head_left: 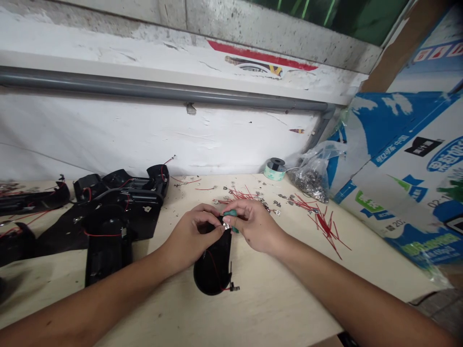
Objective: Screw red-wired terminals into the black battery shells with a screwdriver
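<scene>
My left hand [193, 231] is closed around the top end of a black plastic housing [213, 267] that rests on the wooden bench [282, 299]. A thin red wire runs down the housing to a small metal clip at its lower end. My right hand [253, 222] is closed on a green-handled tool [231, 213], its tip at a small metal contact at the housing's top. Both hands meet at that spot, fingers pinched.
A pile of black housings [119, 202] with red wires lies at the left. Loose red wires [323, 221] and small metal contacts lie behind and right of my hands. A solder spool [275, 168], a clear bag of metal parts [313, 176] and a blue-white carton [405, 168] stand at the right.
</scene>
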Available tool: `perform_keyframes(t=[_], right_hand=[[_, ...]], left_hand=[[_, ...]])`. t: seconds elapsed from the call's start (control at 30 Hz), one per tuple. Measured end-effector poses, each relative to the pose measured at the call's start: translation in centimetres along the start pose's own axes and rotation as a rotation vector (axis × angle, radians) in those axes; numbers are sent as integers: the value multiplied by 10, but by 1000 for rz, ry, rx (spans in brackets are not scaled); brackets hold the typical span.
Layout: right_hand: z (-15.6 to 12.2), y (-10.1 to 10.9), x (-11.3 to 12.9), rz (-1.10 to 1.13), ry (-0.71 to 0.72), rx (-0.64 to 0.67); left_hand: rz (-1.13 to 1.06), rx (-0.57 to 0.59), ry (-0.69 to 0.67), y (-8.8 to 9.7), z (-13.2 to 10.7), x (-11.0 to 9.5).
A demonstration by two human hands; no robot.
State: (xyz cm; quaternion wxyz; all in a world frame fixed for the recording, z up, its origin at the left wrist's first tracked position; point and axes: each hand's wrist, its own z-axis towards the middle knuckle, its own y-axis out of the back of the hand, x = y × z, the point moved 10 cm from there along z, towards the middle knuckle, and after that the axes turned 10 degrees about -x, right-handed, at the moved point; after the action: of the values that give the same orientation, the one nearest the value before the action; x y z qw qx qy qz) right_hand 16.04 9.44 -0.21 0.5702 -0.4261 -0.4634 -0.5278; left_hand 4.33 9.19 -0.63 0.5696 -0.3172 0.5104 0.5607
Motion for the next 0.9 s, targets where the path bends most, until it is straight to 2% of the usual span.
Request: perform_keyframes(t=[0.2, 0.33, 0.6, 0.73, 0.9], right_hand=[[-3, 0, 7, -43, 55, -60], [-3, -2, 6, -70, 86, -55], [4, 4, 0, 7, 10, -14], [6, 9, 0, 35, -19, -41], [4, 8, 0, 23, -33, -6]], left_hand=[[11, 6, -4, -2, -1, -6], [-4, -7, -15, 0, -1, -5], [-16, -68, -16, 5, 1, 2], [-10, -66, -23, 5, 2, 2], [-18, -61, -12, 5, 1, 1]])
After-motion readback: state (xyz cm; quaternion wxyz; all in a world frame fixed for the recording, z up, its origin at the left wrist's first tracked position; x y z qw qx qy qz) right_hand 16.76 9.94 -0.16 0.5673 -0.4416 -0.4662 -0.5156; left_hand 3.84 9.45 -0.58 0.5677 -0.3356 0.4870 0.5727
